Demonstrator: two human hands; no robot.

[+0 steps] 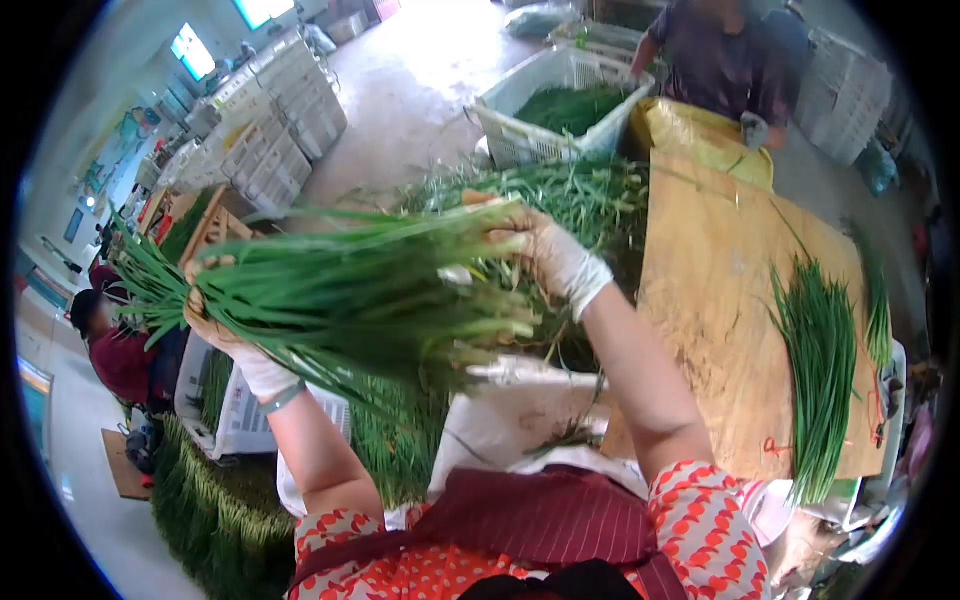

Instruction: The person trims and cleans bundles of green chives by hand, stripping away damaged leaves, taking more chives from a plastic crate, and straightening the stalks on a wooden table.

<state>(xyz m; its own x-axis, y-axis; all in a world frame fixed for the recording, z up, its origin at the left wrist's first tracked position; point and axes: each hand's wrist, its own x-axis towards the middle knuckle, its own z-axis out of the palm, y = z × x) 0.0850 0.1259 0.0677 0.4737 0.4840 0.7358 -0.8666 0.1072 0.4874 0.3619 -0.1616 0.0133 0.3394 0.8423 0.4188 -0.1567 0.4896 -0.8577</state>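
Note:
A large loose bunch of garlic chives (370, 280) stretches sideways in front of me, its leafy tips to the left and pale stalk ends to the right. My left hand (215, 310), in a light glove, is closed round the leafy part. At the stalk end, my gloved right hand (550, 250) has its fingers curled on some of the upper stalks. Motion blurs the lower stalk ends. Below and behind the bunch lies a heap of loose green leaves (590, 195). A tidy bundle of chives (820, 370) rests on the wooden board (710, 300) to my right.
A white crate (500, 115) with greens stands ahead, near a person (715, 55) beside a yellow sack (700, 135). Stacked white crates (275, 110) are at the back left. Another person (125, 350) sits left, by piled chives (220, 510). Red ties (775, 446) lie on the board.

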